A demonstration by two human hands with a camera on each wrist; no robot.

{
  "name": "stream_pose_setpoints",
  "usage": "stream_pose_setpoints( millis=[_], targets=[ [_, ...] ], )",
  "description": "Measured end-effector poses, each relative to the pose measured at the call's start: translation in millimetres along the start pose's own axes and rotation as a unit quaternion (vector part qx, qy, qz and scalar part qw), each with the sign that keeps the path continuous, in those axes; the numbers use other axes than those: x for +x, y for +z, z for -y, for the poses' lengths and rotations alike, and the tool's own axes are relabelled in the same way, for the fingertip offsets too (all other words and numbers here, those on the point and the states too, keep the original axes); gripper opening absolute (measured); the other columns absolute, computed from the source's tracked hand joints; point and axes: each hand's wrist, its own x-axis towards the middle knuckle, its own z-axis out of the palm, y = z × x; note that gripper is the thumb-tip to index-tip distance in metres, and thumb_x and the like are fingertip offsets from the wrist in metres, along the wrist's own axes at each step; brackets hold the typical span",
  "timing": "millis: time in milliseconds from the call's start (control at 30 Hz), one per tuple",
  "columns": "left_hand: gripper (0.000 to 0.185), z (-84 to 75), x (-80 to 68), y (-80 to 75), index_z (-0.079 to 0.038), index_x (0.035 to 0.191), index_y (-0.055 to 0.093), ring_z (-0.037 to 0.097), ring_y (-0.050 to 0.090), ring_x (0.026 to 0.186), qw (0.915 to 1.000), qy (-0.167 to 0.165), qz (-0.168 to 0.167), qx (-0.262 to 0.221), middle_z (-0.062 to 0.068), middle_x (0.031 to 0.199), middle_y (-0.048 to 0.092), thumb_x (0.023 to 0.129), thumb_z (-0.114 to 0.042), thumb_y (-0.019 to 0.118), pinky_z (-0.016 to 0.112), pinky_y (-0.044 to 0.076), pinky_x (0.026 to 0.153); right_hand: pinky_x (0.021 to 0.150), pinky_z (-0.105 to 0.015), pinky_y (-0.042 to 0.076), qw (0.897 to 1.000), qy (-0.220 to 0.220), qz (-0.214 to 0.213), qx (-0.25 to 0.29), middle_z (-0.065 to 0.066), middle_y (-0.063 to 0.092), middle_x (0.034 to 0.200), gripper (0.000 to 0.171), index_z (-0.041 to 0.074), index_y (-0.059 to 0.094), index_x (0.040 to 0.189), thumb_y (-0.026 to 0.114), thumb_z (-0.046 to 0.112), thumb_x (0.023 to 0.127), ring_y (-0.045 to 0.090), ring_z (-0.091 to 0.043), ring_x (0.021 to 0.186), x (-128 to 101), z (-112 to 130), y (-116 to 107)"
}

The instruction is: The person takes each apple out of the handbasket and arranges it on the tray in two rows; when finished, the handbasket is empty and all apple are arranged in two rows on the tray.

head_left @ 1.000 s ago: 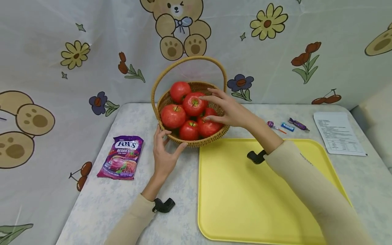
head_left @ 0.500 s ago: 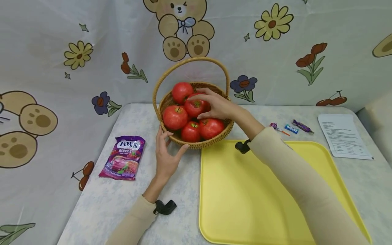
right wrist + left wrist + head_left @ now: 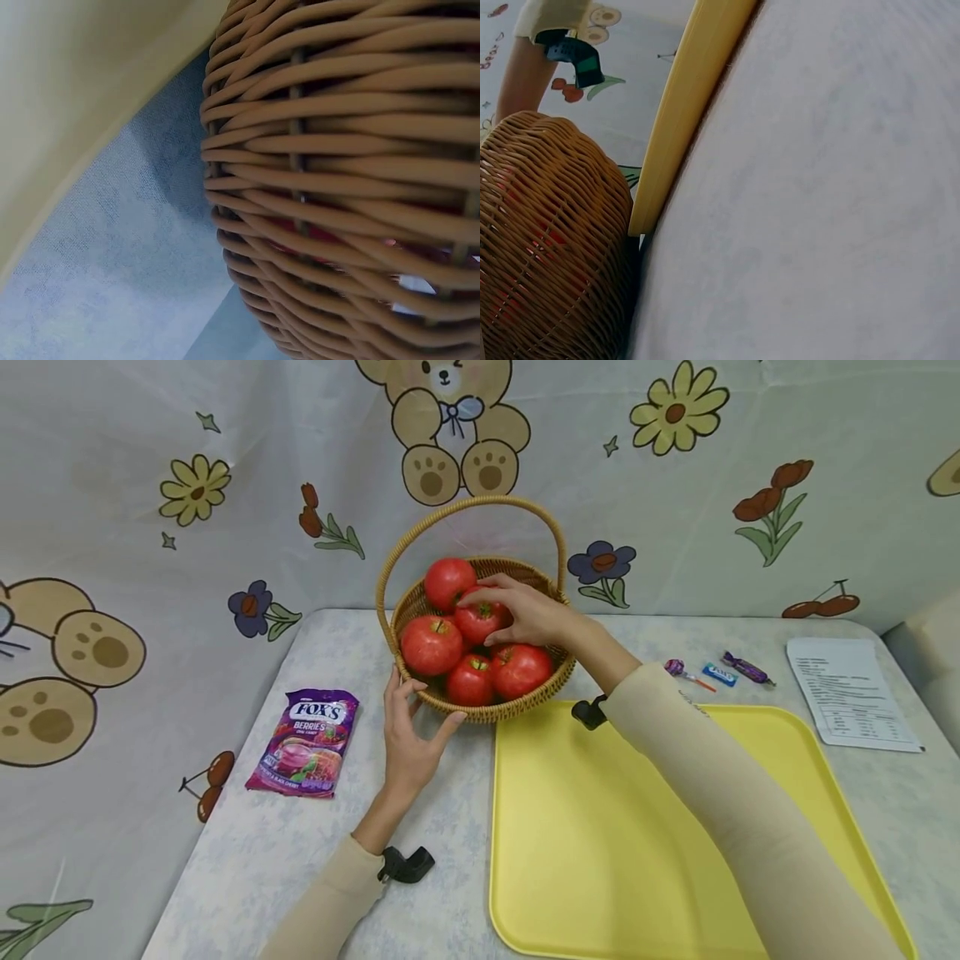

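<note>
A wicker basket (image 3: 480, 713) with a tall arched handle holds several red apples (image 3: 432, 645). In the head view, my right hand (image 3: 528, 614) reaches into it, thumb and fingers curled round the upper-middle apple (image 3: 478, 620). That apple still sits among the others. My left hand (image 3: 408, 747) is at the basket's front left, fingertips against its side near the rim and thumb spread toward its base. The basket's woven wall also shows in the left wrist view (image 3: 555, 225) and, close up, in the right wrist view (image 3: 337, 165), where both hands are out of sight.
A yellow tray (image 3: 637, 852) lies to the right, its back left corner beside the basket. A purple candy bag (image 3: 307, 743) is at left. Behind the tray lie a lollipop (image 3: 678, 668), small wrapped candies (image 3: 720, 673) and a printed white sheet (image 3: 851, 693). A patterned cloth hangs behind.
My right hand has moved left and slightly down, from over the basket's right side onto the upper-middle apple, and its fingers have closed round it. My left hand stays at the basket.
</note>
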Motion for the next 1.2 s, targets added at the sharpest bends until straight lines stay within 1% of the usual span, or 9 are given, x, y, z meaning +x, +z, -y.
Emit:
stream_pose_setpoints(
  millis=[267,500,667,733,867,1000,1033,1067,1200],
  targets=[
    [0.053,-0.8,-1.0,0.8,0.010,0.118,0.041,0.045,0.020,0.146,1.0000,-0.004,0.002,-0.006,0.032,0.156,0.016,0.081,-0.001,0.077,0.064,0.043,0.101,0.112,-0.049,0.036,1.000,-0.004,-0.001,-0.003,-0.013,0.040,0.147,0.056,0.023,0.057,0.135,0.079,0.020,0.084,0.041,-0.032,0.136,0,2,-1],
    [0.054,-1.5,-1.5,0.6,0.009,0.119,0.041,0.044,0.020,0.147,0.9999,-0.007,0.000,-0.010,0.032,0.157,0.014,0.081,-0.001,0.078,0.062,0.044,0.102,0.112,-0.049,0.037,0.999,-0.019,-0.027,-0.001,-0.013,0.044,0.144,0.055,0.022,0.058,0.134,0.079,0.022,0.084,0.040,-0.029,0.136,-10,8,-10],
    [0.054,-0.5,-1.4,0.5,0.010,0.118,0.041,0.044,0.019,0.147,0.9999,-0.004,0.000,-0.010,0.032,0.156,0.015,0.080,-0.001,0.078,0.062,0.044,0.102,0.108,-0.048,0.041,0.998,-0.030,-0.053,0.002,-0.010,0.045,0.141,0.056,0.023,0.059,0.133,0.081,0.023,0.082,0.041,-0.027,0.133,-28,13,-19],
    [0.054,-0.4,-1.3,0.6,0.010,0.118,0.042,0.044,0.019,0.147,1.0000,-0.003,0.001,-0.009,0.032,0.156,0.016,0.080,-0.001,0.078,0.062,0.044,0.102,0.101,-0.045,0.046,0.997,-0.038,-0.064,0.007,-0.011,0.046,0.140,0.056,0.022,0.060,0.133,0.082,0.023,0.081,0.044,-0.026,0.130,-37,16,-23],
    [0.053,0.7,-1.1,1.4,0.006,0.118,0.042,0.045,0.019,0.147,1.0000,0.001,0.000,-0.006,0.032,0.156,0.016,0.082,-0.005,0.078,0.060,0.044,0.103,0.097,-0.045,0.049,0.996,-0.047,-0.078,0.007,-0.012,0.047,0.138,0.056,0.021,0.061,0.132,0.083,0.021,0.080,0.047,-0.027,0.126,-56,27,-36],
    [0.052,1.7,-0.8,2.4,0.007,0.117,0.042,0.045,0.018,0.147,1.0000,0.006,-0.005,-0.005,0.032,0.155,0.018,0.081,-0.004,0.079,0.061,0.044,0.102,0.095,-0.046,0.050,0.995,-0.046,-0.083,-0.003,-0.011,0.047,0.138,0.056,0.021,0.061,0.131,0.083,0.020,0.080,0.047,-0.028,0.124,-72,37,-46],
    [0.052,2.2,-1.0,2.6,0.007,0.116,0.042,0.046,0.018,0.147,0.9999,0.006,-0.006,-0.006,0.032,0.155,0.019,0.081,-0.004,0.079,0.061,0.044,0.102,0.093,-0.045,0.051,0.995,-0.046,-0.083,-0.004,-0.011,0.047,0.137,0.057,0.022,0.061,0.131,0.083,0.020,0.080,0.048,-0.027,0.123,-76,38,-47],
    [0.053,1.0,-1.0,2.3,0.008,0.116,0.042,0.046,0.019,0.147,1.0000,0.006,-0.006,-0.005,0.033,0.155,0.019,0.079,0.000,0.079,0.062,0.044,0.101,0.090,-0.043,0.052,0.995,-0.046,-0.083,-0.005,-0.011,0.046,0.137,0.057,0.022,0.061,0.132,0.083,0.020,0.080,0.049,-0.026,0.121,-79,39,-48],
    [0.054,1.8,-0.9,2.0,0.010,0.117,0.042,0.046,0.019,0.146,1.0000,0.005,-0.005,-0.002,0.033,0.155,0.018,0.079,0.000,0.079,0.063,0.044,0.101,0.083,-0.037,0.055,0.995,-0.055,-0.081,-0.008,-0.010,0.046,0.136,0.058,0.023,0.060,0.132,0.084,0.020,0.079,0.051,-0.022,0.115,-95,47,-48]
  ],
)
